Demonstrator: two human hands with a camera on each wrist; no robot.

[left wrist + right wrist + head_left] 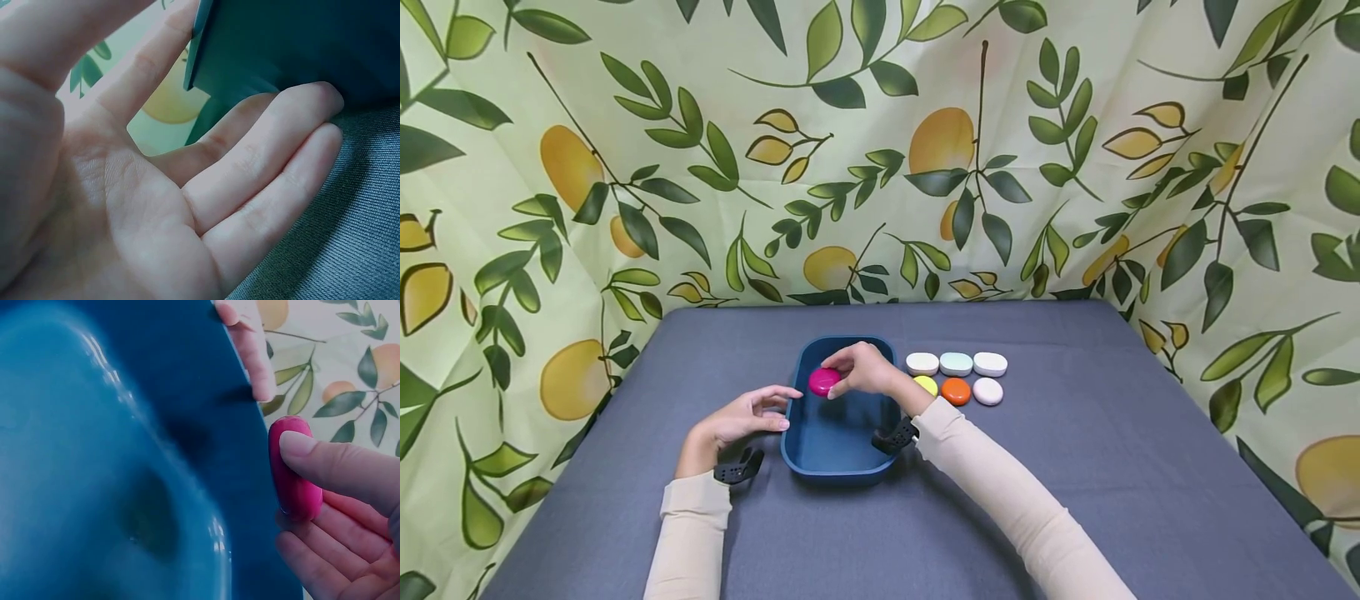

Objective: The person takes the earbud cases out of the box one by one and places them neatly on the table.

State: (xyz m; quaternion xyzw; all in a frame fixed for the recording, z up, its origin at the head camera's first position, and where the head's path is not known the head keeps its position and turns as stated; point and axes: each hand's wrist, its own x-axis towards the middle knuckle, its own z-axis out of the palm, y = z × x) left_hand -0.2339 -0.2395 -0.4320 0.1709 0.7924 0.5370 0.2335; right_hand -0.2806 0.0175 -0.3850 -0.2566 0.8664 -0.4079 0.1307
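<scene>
A deep blue rectangular tub [838, 477] stands on the table between the two hands. Over its left half, my right hand [867, 368] pinches a glossy pink bar of soap [824, 382] between thumb and fingers. In the right wrist view the soap [296, 469] is seen edge-on, with the thumb on its near face, above the tub's inside. My left hand [747, 417] is at the tub's left side, fingers loosely extended and fingertips right at the rim. In the left wrist view that palm [125, 200] holds nothing, its fingers beside the tub's outer wall [275, 50].
Right of the tub, soaps lie in two rows: white [922, 363], pale mint [956, 364] and white [990, 364] ovals behind; yellow [927, 384], orange [956, 392] and whitish [988, 392] rounds in front. A grey cloth [1060, 467] covers the table; a leaf-print curtain [880, 192] hangs behind.
</scene>
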